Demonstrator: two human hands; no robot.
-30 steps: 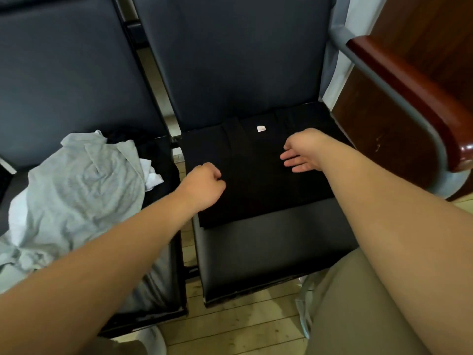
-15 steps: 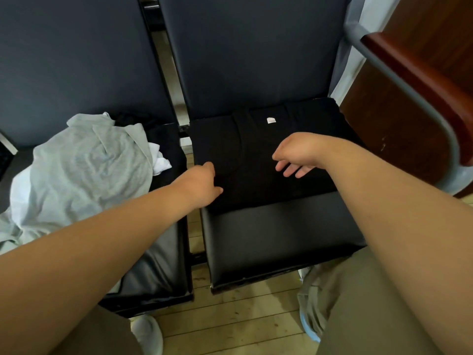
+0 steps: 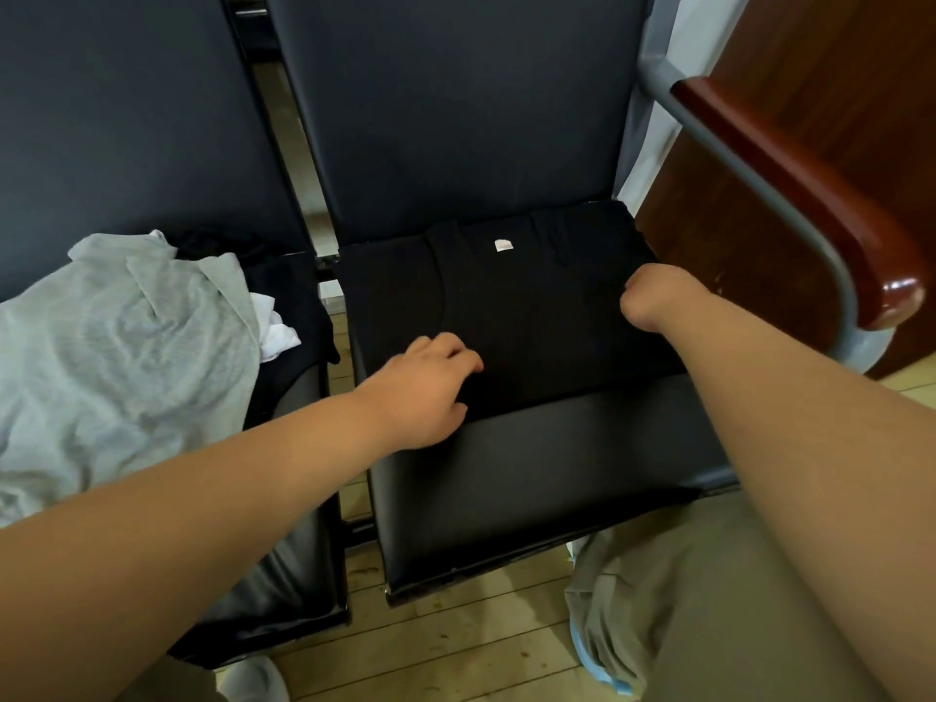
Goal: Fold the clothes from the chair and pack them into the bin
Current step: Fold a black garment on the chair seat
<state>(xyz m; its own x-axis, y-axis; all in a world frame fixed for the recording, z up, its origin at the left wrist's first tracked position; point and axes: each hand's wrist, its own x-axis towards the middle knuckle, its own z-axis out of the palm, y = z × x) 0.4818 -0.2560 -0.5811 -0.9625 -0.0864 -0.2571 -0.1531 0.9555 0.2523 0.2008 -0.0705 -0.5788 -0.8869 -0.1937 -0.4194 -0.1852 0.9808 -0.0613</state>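
Right hand (image 3: 653, 301) grips black shirt (image 3: 506, 306)'s side; left hand (image 3: 425, 392) rests on it.

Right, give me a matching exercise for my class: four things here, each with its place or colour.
1 black shirt
2 grey shirt
3 tag
4 armrest

A heaped on left seat
B red-brown wood
C white
D flat on right seat

Pairs: 1-D, 2-A, 3-C, 4-B
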